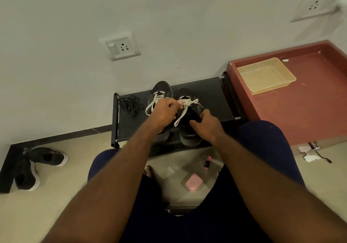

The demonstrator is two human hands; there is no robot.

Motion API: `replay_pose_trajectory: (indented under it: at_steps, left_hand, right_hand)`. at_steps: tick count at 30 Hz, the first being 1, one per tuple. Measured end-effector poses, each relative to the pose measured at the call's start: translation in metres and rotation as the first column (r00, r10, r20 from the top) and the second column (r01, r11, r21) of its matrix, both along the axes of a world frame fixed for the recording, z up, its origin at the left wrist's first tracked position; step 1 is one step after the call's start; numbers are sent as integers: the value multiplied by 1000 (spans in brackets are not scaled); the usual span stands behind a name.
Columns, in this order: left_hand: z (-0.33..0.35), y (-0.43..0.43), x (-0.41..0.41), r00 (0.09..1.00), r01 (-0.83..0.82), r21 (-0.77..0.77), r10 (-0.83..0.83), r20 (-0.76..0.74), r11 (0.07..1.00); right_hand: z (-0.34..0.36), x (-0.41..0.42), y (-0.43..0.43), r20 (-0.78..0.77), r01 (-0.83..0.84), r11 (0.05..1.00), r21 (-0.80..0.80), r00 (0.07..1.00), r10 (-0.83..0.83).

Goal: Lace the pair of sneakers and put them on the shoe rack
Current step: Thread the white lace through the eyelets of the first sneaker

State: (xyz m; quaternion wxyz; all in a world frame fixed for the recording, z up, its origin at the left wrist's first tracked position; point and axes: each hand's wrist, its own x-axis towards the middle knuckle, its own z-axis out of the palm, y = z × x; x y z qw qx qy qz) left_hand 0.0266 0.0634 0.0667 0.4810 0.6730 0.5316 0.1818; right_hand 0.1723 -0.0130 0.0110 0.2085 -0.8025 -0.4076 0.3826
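grey right sneaker (187, 94) stands on the black shoe rack (210, 92), long axis running away from the person, toe far, just beside the left sneaker (161, 90). left hand (165, 111) pinches the white lace (181, 115) over the eyelets, loose end trailing heelward. right hand (205, 124), nearer the heel, grips the collar. black cord (129, 104) lies bundled at the rack's left end.

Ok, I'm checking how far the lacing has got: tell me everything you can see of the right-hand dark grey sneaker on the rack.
The fabric-looking dark grey sneaker stands upright on the top shelf of the black shoe rack, toe toward the wall, close beside its twin sneaker. A white flat lace crosses its front eyelets; a loose end trails over the dark opening. The left hand pinches that lace, and the right hand grips the sneaker's right side by the opening.
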Motion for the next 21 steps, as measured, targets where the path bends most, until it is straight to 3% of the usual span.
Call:
replay_pose_trajectory:
  at_steps: [3, 6, 8, 10, 12, 14, 15, 17, 19, 21]
  left_hand:
    - [2, 2, 7, 949, -69, -169, 117, 293, 983]
    - [6, 5, 16, 764, -74, -382, 299, 572, 921]
    - [14, 7, 19, 609, -68, -502, 435, 664, 862]
    - [21, 9, 19, 575, -119, -529, 493, 653, 840]
    - [27, 8, 15, 756, -243, -370, 414, 506, 897]
    - [23, 10, 8, 970, -226, -12, 226, 93, 974]
    - [18, 12, 5, 978, -105, 110, 123, -168, 988]
    - [7, 13, -1, 820, 142, 49, -90, -565, 989]
    - [-1, 9, -5, 675, 235, -81, -223, -703, 969]
    - [-1, 4, -5, 696, 296, -96, -283, -660, 950]
  right_hand:
    - [1, 1, 0, 1, 0, 1000, -5, 1000, 0]
    - [1, 0, -1, -1, 5, 1000, 2, 1000, -5]
    - [1, 0, -1, 8, 5, 1000, 3, 1000, -5]
    - [1, 0, -1, 16, 10, 1000, -1, 1000, -10]
    - [1, -1, 0, 24, 25, 1000, 3, 999, -25]
    - [0, -2, 1, 32, 36, 999, 16, 999, -36]
    - [1, -3, 2, 30, 37, 999, 22, 999, -38]
    - [1, -3, 2, 0, 42, 999, 33, 999, -42]
    - [2, -3, 2, -24, 47, 998, 35, 999, -46]
    - [2, -2, 1, -15, 43, 998, 37, 999, -43]
